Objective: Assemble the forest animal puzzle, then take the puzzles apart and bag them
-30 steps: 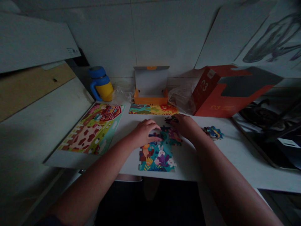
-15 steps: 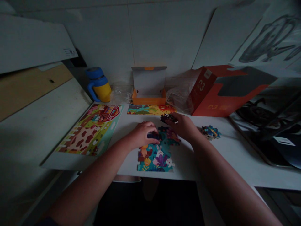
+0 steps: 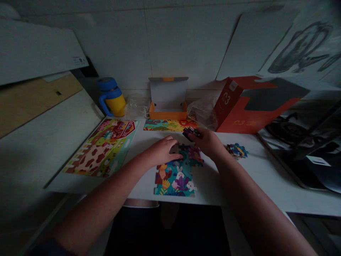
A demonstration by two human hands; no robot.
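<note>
While my right hand [image 3: 209,142] grips a small cluster of dark puzzle pieces [image 3: 188,134], too dim for me to count, my left hand [image 3: 162,151] is half wide, thumb over the upper left corner of one part-joined puzzle [image 3: 177,179] by the middle of the bench's [image 3: 277,181] front edge. I see two boxes along the back edge: an orange box [image 3: 167,115], lid raised, its low front hiding the floor, and a red box [image 3: 239,122] further right, contents hidden from me. I count one blue-and-yellow mug [image 3: 115,105] by the back left corner, two clear wrappers [image 3: 135,108] flanking the orange box, two picture sheets [image 3: 99,149], one along the left edge, and one loose pile [image 3: 239,150] right of the puzzle.
</note>
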